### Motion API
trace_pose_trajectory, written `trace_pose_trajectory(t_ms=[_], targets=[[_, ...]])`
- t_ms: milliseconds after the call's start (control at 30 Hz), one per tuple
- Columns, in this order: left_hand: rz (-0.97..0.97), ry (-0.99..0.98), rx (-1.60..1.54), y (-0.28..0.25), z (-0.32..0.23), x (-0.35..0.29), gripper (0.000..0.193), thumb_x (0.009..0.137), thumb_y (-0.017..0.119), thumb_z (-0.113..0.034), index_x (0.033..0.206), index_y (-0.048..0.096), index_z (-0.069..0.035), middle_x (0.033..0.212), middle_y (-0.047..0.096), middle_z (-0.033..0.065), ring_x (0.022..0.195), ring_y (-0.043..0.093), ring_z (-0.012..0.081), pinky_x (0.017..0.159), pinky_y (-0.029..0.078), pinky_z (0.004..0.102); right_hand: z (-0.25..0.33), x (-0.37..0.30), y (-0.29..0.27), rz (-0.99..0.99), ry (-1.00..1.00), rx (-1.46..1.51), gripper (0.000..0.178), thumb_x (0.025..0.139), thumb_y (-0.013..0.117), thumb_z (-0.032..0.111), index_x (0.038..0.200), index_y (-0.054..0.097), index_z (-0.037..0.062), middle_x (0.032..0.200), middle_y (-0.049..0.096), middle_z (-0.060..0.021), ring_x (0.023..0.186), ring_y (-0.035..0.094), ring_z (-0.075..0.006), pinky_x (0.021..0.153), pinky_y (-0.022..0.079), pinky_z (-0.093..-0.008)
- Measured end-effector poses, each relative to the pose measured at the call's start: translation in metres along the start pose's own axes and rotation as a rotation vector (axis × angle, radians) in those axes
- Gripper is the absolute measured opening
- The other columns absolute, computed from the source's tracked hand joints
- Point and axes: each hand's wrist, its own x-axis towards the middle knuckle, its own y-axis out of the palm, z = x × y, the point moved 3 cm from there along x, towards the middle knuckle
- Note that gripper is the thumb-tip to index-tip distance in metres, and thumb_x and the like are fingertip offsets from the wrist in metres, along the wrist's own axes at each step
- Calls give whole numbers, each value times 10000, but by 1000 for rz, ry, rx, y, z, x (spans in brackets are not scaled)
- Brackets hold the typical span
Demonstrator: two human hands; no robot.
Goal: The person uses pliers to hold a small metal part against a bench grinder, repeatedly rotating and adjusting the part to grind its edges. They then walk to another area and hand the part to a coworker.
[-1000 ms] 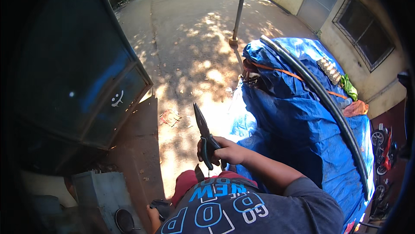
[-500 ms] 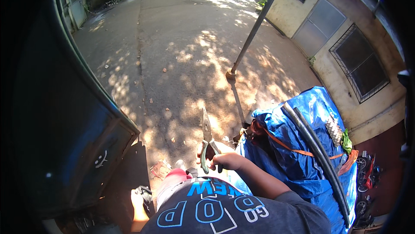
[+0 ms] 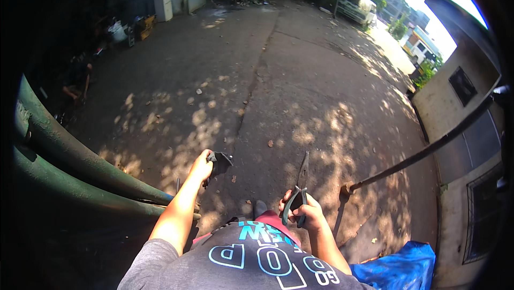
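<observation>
My right hand (image 3: 315, 213) is closed round the handles of long-nose pliers (image 3: 303, 175) in front of my shirt. Their jaws point away from me, and the dark green handles stand spread apart. Farther forward on the left, my left hand (image 3: 200, 168) is closed on a small black object (image 3: 219, 163). It looks thin and bent, perhaps folded, but its kind cannot be made out. The two hands are well apart, both held above the ground.
Thick green pipes (image 3: 96, 164) run along my left. A slanting metal post (image 3: 417, 153) and a blue tarp (image 3: 399, 268) are at right. A person (image 3: 80, 78) is low in the shade at far left. A van (image 3: 357, 9) stands at the back.
The view has swung left. My left hand has come up and forward from low beside my body, with the black object in it. My right hand keeps hold of the pliers.
</observation>
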Motion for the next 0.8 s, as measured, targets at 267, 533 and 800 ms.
trace_pose_trajectory(t_ms=[267,533,800], targets=[[-642,-186,-286,-79,131,103,396,798,500,16,1179,583,-50,1108,686,185,1088,649,353,952,485,385,146,324,-7,139,169,-294,606,569,570,73,1162,571,-49,1023,668,-251,767,667,-292,773,587,-437],[-611,-927,-111,-127,280,160,113,955,494,-159,961,564,-72,863,655,148,786,647,284,709,509,430,68,666,-124,-248,465,-182,411,713,501,76,1113,558,6,1011,684,-235,786,640,-314,695,558,-421],[-812,-960,-219,-313,301,338,285,891,555,-104,1173,594,-92,1106,700,189,956,701,308,780,542,422,19,847,-171,-596,964,-584,270,889,540,275,1034,630,65,958,676,-149,791,643,-312,726,552,-439]])
